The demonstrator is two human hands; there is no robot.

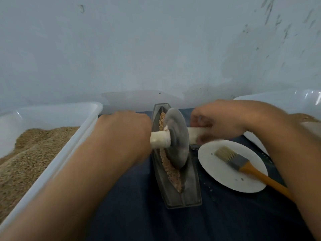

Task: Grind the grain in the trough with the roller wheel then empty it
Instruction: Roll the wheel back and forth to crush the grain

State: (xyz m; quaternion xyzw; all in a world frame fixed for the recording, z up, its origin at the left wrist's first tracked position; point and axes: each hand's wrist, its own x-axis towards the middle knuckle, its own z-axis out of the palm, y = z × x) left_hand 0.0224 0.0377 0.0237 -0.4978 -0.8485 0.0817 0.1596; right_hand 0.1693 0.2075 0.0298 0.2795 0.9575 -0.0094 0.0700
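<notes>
Nearby: grain tub (pixel 57 146) left of trough (pixel 189 186), brush (pixel 243 164) on plate (pixel 217 173) right; both hands' fingers grip roller wheel (pixel 177 136) handles.

single head-worn view, facing forward and down, close over trough (pixel 175 171), toward wall (pixel 156 49)

**Around the work area**

I saw a white plate (pixel 224 173) on the dark blue cloth (pixel 139 214), with an orange-handled brush (pixel 243 165) lying across it. A white plastic tub (pixel 57 157) of grain stood left, another tub (pixel 278 103) right, against a pale wall (pixel 156 40).
</notes>
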